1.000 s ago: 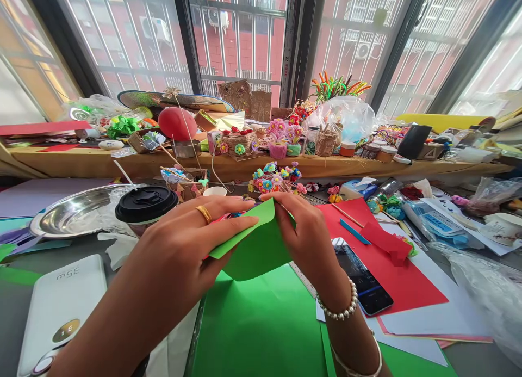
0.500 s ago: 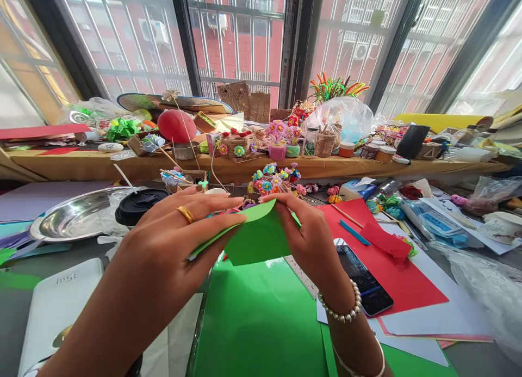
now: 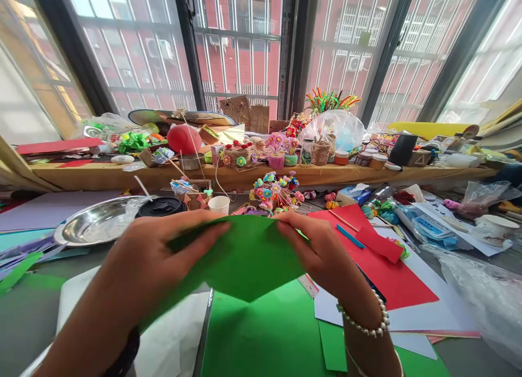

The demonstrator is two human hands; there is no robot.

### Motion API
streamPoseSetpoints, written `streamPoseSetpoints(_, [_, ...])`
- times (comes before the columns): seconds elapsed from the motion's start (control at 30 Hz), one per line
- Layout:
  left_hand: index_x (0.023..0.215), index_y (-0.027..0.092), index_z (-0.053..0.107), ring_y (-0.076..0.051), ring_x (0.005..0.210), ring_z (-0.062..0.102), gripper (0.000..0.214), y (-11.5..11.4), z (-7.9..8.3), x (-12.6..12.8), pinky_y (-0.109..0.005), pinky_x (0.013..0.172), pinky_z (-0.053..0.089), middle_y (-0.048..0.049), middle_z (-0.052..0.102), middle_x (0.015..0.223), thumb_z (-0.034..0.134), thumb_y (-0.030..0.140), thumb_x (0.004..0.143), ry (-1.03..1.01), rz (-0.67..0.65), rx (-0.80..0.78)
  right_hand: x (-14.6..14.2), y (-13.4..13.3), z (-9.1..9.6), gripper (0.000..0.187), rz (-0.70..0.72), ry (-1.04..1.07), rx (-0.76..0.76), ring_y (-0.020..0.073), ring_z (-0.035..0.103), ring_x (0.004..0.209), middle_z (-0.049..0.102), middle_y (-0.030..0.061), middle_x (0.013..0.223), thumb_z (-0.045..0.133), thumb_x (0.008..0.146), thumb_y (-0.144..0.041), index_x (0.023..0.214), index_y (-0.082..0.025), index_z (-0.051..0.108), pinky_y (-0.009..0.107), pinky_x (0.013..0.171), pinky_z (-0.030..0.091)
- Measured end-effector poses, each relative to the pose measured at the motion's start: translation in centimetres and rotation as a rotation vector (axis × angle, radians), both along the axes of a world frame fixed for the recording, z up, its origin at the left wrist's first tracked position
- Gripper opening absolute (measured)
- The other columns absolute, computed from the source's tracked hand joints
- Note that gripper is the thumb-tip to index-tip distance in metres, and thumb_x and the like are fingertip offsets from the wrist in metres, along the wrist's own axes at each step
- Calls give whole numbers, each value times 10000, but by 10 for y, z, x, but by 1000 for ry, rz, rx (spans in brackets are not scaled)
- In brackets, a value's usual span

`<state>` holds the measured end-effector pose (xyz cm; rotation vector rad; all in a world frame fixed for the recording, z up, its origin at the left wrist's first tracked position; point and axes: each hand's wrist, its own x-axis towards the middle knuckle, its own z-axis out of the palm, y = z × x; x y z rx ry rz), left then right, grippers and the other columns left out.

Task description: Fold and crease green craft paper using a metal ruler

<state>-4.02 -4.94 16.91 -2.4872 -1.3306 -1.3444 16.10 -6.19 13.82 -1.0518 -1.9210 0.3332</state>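
Both hands (image 3: 322, 252) grip green paper (image 3: 253, 257), thumbs hidden.

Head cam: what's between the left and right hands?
A green paper sheet spans the gap, with the left hand and right hand each gripping its top edge. This shows in the head view.

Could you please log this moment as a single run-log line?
left hand: pinches green paper | right hand: pinches green paper | beneath: green sheet
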Motion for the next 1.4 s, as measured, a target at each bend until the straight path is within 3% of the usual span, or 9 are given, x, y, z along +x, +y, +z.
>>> streamPoseSetpoints(0.17, [825,229,680,-180,639,631,286,21,-6,3,-235,540,466,17,700,743,484,416,734,110,-56,-426,12,12,-6,223,51,-204,-177,119,492,542,545,-22,594,388,847,-245,710,-181,552,215,487,352])
streamPoseSetpoints(0.23, [872,218,669,-196,730,634,288,26,-13,5,-256,623,477,0,697,825,492,400,738,172,-13,-470,13,17,-11,244,21,-255,-209,114,461,514,516,-24,559,379,841,-246,677,-174,545,215,464,322])
streamPoseSetpoints(0.4, [1072,212,561,-222,966,564,364,14,-20,25,-349,837,427,-42,626,1057,578,222,709,369,235,-209,8,25,-22,250,-91,-307,-281,110,454,527,540,-11,581,375,824,-243,665,-162,550,217,477,290])
streamPoseSetpoints(0.53, [1053,178,561,-260,1112,451,332,3,-15,51,-525,993,190,-87,582,1121,521,92,735,560,304,104,2,28,-23,258,-142,-357,-259,121,468,535,568,1,588,374,824,-241,665,-165,563,228,485,278])
streamPoseSetpoints(0.6, [941,173,609,-248,998,535,233,3,-14,60,-546,995,151,-79,649,963,488,95,759,642,262,100,0,28,-23,253,-150,-362,-263,134,502,567,606,16,633,376,824,-233,698,-162,583,232,499,293])
streamPoseSetpoints(0.73, [719,180,638,-185,712,605,177,11,-15,61,-492,970,235,-31,654,681,486,98,757,716,171,-18,0,23,-21,231,-129,-325,-278,162,566,667,660,44,766,397,817,-233,799,-159,615,237,566,359])
streamPoseSetpoints(0.93, [696,191,641,-203,732,585,99,15,-13,54,-379,784,400,-30,654,703,558,205,748,683,50,-148,1,15,-16,201,-148,-340,-269,165,587,686,667,32,751,425,814,-223,798,-164,617,241,592,389])
streamPoseSetpoints(1.13, [710,199,643,-214,743,584,101,11,-8,46,-339,693,407,-29,656,731,557,233,750,641,94,-133,1,7,-11,191,-159,-291,-269,166,595,687,665,21,743,432,822,-246,800,-174,608,245,596,404])
streamPoseSetpoints(1.4, [714,210,637,-212,713,586,122,0,6,45,-336,672,405,-20,652,696,526,218,764,563,166,-47,1,-5,2,127,-155,-190,-100,146,609,713,671,-10,771,484,794,-229,832,-202,603,241,649,429])
